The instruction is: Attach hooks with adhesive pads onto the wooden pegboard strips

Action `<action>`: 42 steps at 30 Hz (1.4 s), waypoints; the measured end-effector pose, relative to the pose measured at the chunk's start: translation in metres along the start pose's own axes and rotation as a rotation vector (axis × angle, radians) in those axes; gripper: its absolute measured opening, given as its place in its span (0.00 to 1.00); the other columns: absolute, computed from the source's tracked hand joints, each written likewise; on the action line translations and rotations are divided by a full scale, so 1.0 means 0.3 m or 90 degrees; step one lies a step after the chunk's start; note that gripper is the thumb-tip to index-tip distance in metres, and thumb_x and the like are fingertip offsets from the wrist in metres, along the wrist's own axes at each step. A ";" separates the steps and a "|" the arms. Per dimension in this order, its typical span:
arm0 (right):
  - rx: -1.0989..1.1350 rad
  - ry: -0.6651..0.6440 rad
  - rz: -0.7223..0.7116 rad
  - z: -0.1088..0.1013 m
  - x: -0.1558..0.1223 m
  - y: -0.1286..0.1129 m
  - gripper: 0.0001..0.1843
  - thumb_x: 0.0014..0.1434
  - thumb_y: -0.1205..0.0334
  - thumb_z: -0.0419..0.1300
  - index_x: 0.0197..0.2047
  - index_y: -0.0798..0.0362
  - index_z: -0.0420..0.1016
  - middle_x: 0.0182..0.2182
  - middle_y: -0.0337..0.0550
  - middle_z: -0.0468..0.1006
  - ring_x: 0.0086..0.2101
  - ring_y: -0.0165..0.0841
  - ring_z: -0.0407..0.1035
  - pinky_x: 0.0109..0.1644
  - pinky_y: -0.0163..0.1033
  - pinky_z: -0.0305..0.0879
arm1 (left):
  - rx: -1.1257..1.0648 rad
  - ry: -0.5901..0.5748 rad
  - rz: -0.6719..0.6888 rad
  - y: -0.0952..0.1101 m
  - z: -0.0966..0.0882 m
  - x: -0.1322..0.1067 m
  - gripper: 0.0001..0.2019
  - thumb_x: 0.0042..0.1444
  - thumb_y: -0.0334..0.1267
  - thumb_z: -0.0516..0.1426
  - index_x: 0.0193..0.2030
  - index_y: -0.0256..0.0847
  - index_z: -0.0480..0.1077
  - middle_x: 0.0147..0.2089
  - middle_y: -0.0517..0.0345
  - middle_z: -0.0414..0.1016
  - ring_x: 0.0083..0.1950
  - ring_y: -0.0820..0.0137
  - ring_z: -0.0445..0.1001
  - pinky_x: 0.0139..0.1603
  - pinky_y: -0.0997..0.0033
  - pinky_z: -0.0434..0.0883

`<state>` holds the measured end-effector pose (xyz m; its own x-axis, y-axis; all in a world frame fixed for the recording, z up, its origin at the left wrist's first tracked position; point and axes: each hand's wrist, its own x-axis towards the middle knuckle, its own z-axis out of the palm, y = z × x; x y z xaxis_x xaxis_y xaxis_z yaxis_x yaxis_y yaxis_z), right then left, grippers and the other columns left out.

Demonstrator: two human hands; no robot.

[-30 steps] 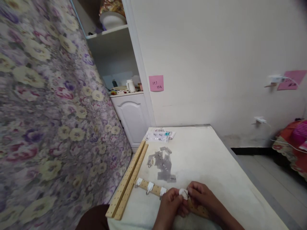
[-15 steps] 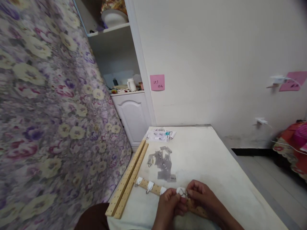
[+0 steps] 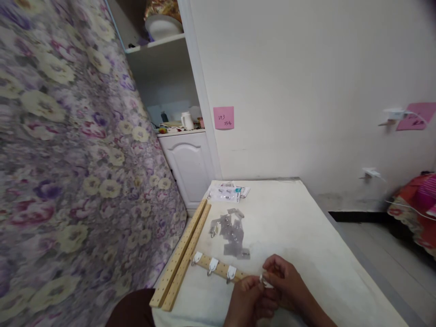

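My left hand [image 3: 250, 299] and my right hand [image 3: 284, 284] meet at the near edge of the white table [image 3: 299, 227], fingers pinched together on a small white adhesive hook [image 3: 265, 280]. They hover over the right end of a short perforated wooden strip [image 3: 221, 269] that carries three white hooks. A pile of clear adhesive hooks [image 3: 230, 231] lies just beyond the strip.
Two long perforated wooden strips [image 3: 182, 259] lie along the table's left edge. A hook package [image 3: 226, 192] sits at the far corner. A floral cloth [image 3: 68, 159] hangs on the left, a white cabinet [image 3: 187, 163] stands behind, and a pink note [image 3: 223, 117] is on the wall.
Both hands have drawn slightly nearer and lower with the small white hook, uncovering more of the short strip. The view shifted a little.
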<state>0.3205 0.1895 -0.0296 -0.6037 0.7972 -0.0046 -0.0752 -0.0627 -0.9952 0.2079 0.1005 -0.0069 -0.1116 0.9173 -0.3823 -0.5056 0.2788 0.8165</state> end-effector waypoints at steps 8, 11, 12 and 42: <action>-0.099 0.003 -0.012 0.009 -0.010 -0.027 0.08 0.49 0.59 0.59 0.25 0.53 0.65 0.17 0.29 0.60 0.20 0.25 0.54 0.24 0.31 0.50 | 0.022 -0.002 0.028 -0.023 -0.007 0.010 0.17 0.43 0.46 0.63 0.33 0.35 0.67 0.27 0.55 0.77 0.23 0.74 0.72 0.24 0.77 0.63; -0.091 0.004 -0.014 0.006 -0.011 -0.030 0.12 0.51 0.55 0.59 0.24 0.53 0.63 0.17 0.30 0.60 0.20 0.24 0.55 0.24 0.31 0.51 | 0.042 0.016 0.038 -0.022 -0.017 0.016 0.16 0.45 0.48 0.60 0.32 0.37 0.65 0.24 0.55 0.77 0.21 0.75 0.72 0.22 0.77 0.61; -0.089 0.000 -0.009 0.005 -0.012 -0.030 0.12 0.52 0.54 0.58 0.25 0.53 0.63 0.17 0.30 0.61 0.19 0.24 0.55 0.23 0.31 0.52 | 0.054 0.021 0.043 -0.022 -0.021 0.018 0.16 0.45 0.48 0.60 0.31 0.37 0.64 0.24 0.56 0.77 0.20 0.75 0.71 0.21 0.77 0.61; -0.056 -0.181 0.087 -0.035 -0.033 -0.018 0.06 0.45 0.64 0.60 0.30 0.55 0.71 0.21 0.34 0.73 0.22 0.26 0.64 0.25 0.30 0.57 | 0.094 0.030 0.036 -0.165 -0.023 0.020 0.28 0.28 0.59 0.65 0.31 0.39 0.68 0.19 0.61 0.73 0.18 0.74 0.66 0.22 0.74 0.57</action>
<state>0.3353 0.1882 -0.0254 -0.8016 0.5850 -0.1233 0.0826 -0.0959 -0.9920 0.2266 0.0901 -0.0526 -0.1775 0.9195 -0.3507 -0.3662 0.2690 0.8908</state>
